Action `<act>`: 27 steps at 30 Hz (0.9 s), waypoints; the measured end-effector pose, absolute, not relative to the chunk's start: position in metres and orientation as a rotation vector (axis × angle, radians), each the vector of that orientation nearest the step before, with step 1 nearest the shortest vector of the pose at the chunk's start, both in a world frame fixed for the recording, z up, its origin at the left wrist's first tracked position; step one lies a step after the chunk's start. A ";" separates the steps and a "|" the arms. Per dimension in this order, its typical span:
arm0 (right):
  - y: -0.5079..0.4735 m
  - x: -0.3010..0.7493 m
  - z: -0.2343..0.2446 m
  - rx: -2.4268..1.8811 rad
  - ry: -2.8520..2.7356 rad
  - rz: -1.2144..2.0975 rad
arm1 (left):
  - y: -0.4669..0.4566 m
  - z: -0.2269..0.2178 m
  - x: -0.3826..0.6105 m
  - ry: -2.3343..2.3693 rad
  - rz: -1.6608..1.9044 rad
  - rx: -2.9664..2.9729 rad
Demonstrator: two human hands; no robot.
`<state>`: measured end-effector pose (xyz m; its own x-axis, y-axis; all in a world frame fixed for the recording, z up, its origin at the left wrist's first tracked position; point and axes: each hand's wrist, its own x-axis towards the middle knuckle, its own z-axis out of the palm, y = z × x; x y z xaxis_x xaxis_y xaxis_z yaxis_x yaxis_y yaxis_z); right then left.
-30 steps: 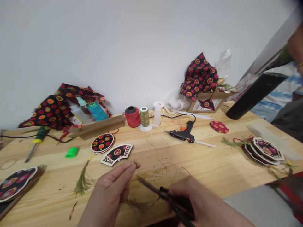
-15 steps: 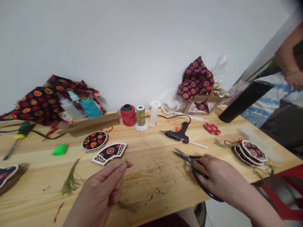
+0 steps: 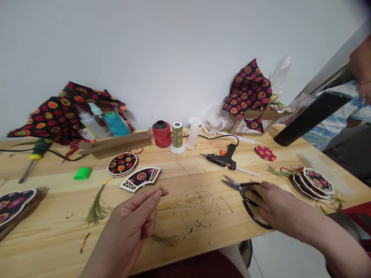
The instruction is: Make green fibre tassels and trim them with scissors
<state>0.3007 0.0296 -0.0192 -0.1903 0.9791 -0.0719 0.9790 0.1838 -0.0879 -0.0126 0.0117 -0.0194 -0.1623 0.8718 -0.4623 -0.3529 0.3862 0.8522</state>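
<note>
My left hand (image 3: 130,220) is closed in a pinch, with a bit of olive-green thread at its fingertips. Below it the fringe of a green tassel (image 3: 164,239) shows; the hand hides the part between. On the right, my right hand (image 3: 281,204) has its fingers on the black handles of the scissors (image 3: 242,188), which lie at the tabletop with blades slightly parted, pointing left. Beyond the left hand lie a fan-shaped ornament (image 3: 141,178) and round fabric ornaments (image 3: 122,164) with a green tassel (image 3: 97,206).
A glue gun (image 3: 222,159) lies beyond the scissors. Thread spools, red (image 3: 162,134) and olive (image 3: 177,135), stand by the wall. Stacked ornaments (image 3: 314,183) and a black tube (image 3: 313,119) are at right, a screwdriver (image 3: 33,159) at left. Another person's arm (image 3: 361,65) is at far right.
The view has shifted, so the table's things appear slightly higher and further right. My right hand has slid a little along the scissors' handles. My left hand keeps its pinch.
</note>
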 end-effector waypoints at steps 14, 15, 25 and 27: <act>0.051 0.171 -0.039 -1.041 -2.707 0.299 | 0.007 -0.018 -0.008 1.296 1.151 0.513; 0.053 0.171 -0.041 -1.032 -2.733 0.277 | 0.007 -0.018 -0.008 1.294 1.153 0.512; 0.053 0.173 -0.037 -1.171 -2.241 0.727 | 0.009 -0.018 -0.003 1.278 1.166 0.497; 0.052 0.173 -0.032 -1.276 -1.941 0.939 | 0.010 -0.018 0.000 1.284 1.162 0.484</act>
<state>0.1735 0.0524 -0.0321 -0.3361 0.9346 0.1162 0.4892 0.2786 -0.8265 -0.0005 0.0103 -0.0181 -0.1365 0.8651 -0.4827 -0.3937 0.3997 0.8278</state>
